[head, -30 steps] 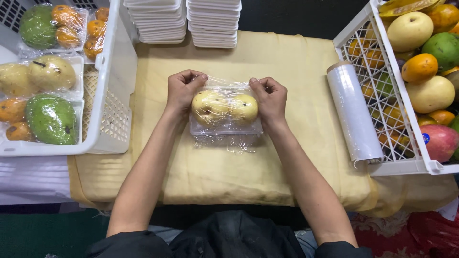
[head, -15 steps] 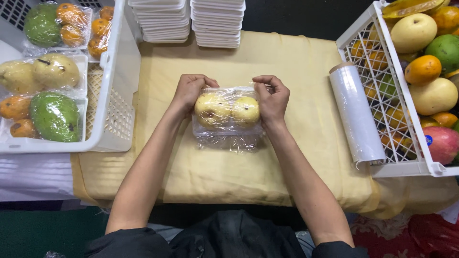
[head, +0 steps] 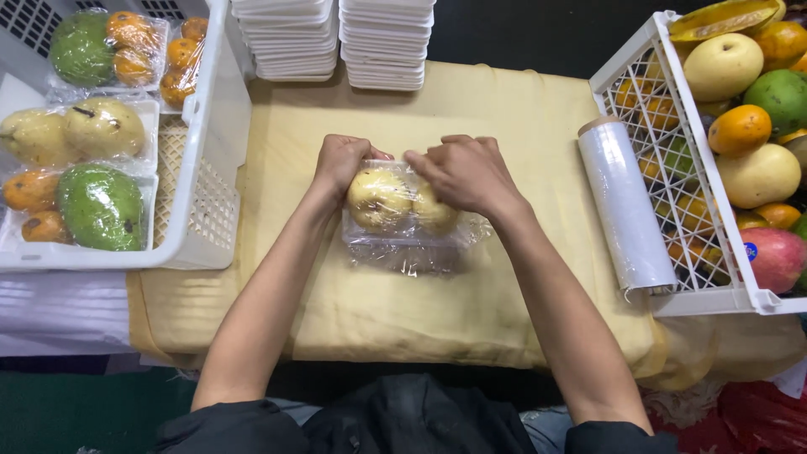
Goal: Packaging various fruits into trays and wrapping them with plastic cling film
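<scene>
At the centre of the yellow cloth (head: 420,319) covering the table sits a small tray of two pale yellow fruits (head: 402,202) under clear film, and both of the person's hands are on it. The left hand (head: 340,161) is curled at the pack's ten o'clock corner, fingers bent against the film there, gripping its edge. The right hand (head: 464,172) lies over the pack from the two o'clock side, its fingers reaching across the top of the right-hand fruit and pinching the film; loose wrinkled film trails out from the pack toward six o'clock. Both forearms run in from the bottom of the view. At three o'clock from the pack, well apart from it, a roll of clear film (head: 626,214) lies on the cloth, resting along the side of a white lattice crate (head: 672,168) that holds loose fruit, yellow, orange, green and one red. At nine o'clock stands a white plastic basket (head: 206,168) holding wrapped trays: green and orange fruit at its far end, two yellow pear-like fruits in the middle, a green one with small orange ones nearest the person. At twelve o'clock, two stacks of white foam trays (head: 336,38) stand side by side at the far edge of the cloth.
</scene>
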